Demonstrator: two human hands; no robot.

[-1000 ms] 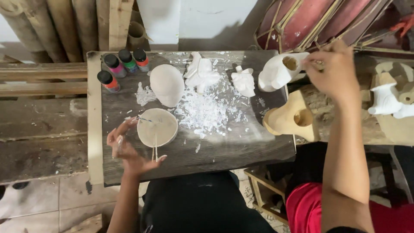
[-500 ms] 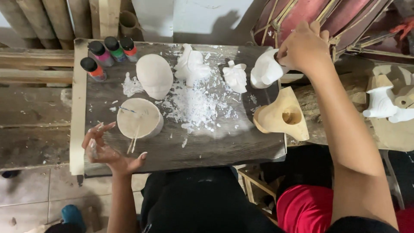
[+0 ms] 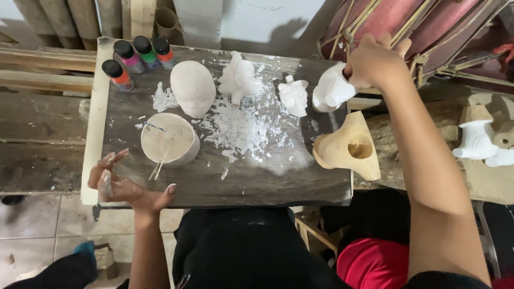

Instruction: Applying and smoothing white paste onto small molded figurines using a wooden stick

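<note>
Since the earlier frame the right hand (image 3: 377, 63) has pulled back from the far right edge and now sits against the white plaster figure (image 3: 332, 91) at the back right of the surface (image 3: 257, 182), while the left hand (image 3: 124, 184) has slid a little along the near left edge. The right hand's grip is closed around the top of that white plaster figure, fingers curled over it; the figure stands at the surface's right rim, just behind the tan mould (image 3: 350, 147), which hangs partly over the edge. The left hand's grip is wide, fingers spread and holding nothing, palm resting at the front left corner, just in front of the round bowl (image 3: 168, 138) with two thin sticks (image 3: 158, 167) leaning out of it. Behind the bowl lies an oval white cast (image 3: 193, 86). To its right stand two smaller white figures (image 3: 239, 77) (image 3: 294, 95), with white crumbs (image 3: 241, 128) strewn between them and the bowl. Four paint bottles (image 3: 136, 56) with coloured bodies and black caps stand at the back left corner.
</note>
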